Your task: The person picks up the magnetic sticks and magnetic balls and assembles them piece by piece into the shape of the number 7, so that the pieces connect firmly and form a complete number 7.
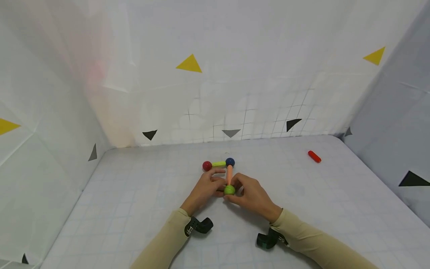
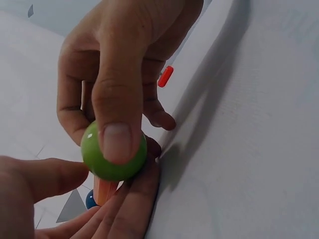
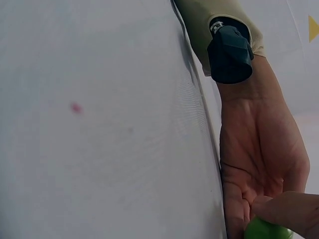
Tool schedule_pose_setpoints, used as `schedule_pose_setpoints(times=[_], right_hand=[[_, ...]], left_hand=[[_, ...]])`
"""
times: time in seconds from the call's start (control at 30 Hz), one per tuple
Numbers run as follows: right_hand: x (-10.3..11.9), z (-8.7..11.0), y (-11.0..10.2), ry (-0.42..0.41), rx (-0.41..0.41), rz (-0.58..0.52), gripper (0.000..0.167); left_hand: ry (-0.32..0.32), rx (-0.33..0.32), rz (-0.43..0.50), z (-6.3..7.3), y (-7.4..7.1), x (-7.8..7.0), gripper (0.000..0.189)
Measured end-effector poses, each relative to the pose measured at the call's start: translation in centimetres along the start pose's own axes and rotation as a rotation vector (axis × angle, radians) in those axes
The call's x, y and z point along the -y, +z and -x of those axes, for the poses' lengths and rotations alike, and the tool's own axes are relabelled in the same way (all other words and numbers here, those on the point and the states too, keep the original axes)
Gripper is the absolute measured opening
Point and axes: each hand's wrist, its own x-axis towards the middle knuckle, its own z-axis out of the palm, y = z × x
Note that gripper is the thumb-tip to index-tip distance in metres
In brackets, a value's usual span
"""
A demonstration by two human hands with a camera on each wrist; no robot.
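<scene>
In the head view, a green ball (image 1: pixel 230 190) sits on the near end of an orange stick (image 1: pixel 230 173). My right hand (image 1: pixel 253 192) pinches the ball between thumb and fingers; the left wrist view shows its thumb pressed on the green ball (image 2: pixel 94 154). From the left, my left hand (image 1: pixel 206 186) holds the orange stick close to the ball, thumb on one side and fingers on the other. At the stick's far end is a blue ball (image 1: pixel 230 161). A yellow-green stick (image 1: pixel 219 163) runs left from it to a red ball (image 1: pixel 207 166).
A short red stick (image 1: pixel 314 156) lies apart at the back right of the white table (image 1: pixel 141 201). White sheeting (image 1: pixel 215 82) with yellow, grey and black triangles rises behind and at both sides. Dark cameras are strapped to both wrists.
</scene>
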Motion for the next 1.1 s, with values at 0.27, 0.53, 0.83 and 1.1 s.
schedule_pose_setpoints(times=[0.27,0.53,0.83,1.1], right_hand=[[-0.1,0.1,0.0,-0.005,0.003,0.002,0.038],[-0.1,0.2,0.0,-0.009,0.004,-0.002,0.037],[-0.3,0.4,0.1,-0.026,-0.001,0.008,0.037],[-0.3,0.4,0.1,-0.040,0.002,-0.005,0.036]], left_hand=[[-0.023,0.057,-0.031,0.3,-0.4,-0.5,0.044],[0.003,0.093,-0.127,0.5,-0.9,-1.1,0.043],[-0.006,0.087,-0.198,0.4,-0.8,-1.2,0.038],[-0.007,0.003,-0.200,0.3,-0.2,-0.9,0.041]])
